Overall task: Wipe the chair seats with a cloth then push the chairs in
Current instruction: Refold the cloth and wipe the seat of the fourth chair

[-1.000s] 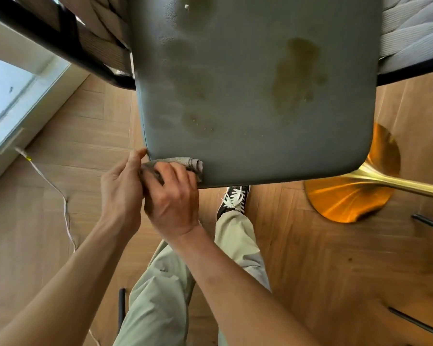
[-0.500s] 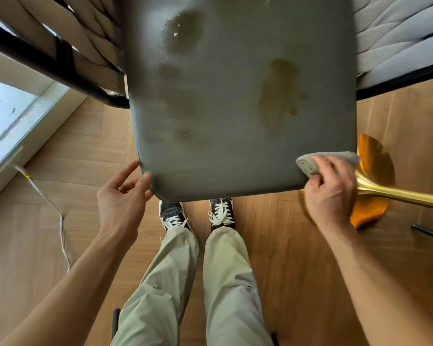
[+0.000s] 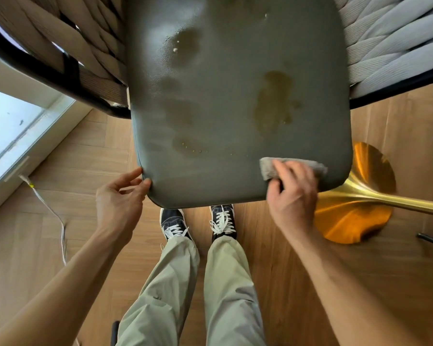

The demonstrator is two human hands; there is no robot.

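**Cloth at the seat's front right corner**

We look straight down on the grey chair seat [image 3: 235,101], which fills the upper middle of the view. Our right hand [image 3: 294,196] holds the folded grey cloth [image 3: 289,167] against the seat near its front right corner, with the fingers curled over the cloth's near edge and the thumb tucked under it. The cloth lies flat on the seat, its far end reaching almost to the rounded corner.

Our left hand [image 3: 119,203] is at the front left corner of the seat. Its fingers are loosely spread and only lightly bent, the fingertips touching the seat's edge; it grips nothing.

The seat carries several marks: a brownish stain [image 3: 273,103] right of centre, a darker patch [image 3: 188,39] further back with pale crumbs beside it, and a small stain with droplets [image 3: 188,146] toward the front, left of the cloth.

Woven rope armrests [image 3: 395,43] flank the seat on both sides, set on a black frame. Beneath the seat's right corner a brass pedestal base [image 3: 355,208] rests on the wooden floor [image 3: 80,151]. Our two dark sneakers [image 3: 223,221] stand just in front of the seat, below pale green trousers. A white cable [image 3: 50,211] trails across the floor on the left, near a window ledge.
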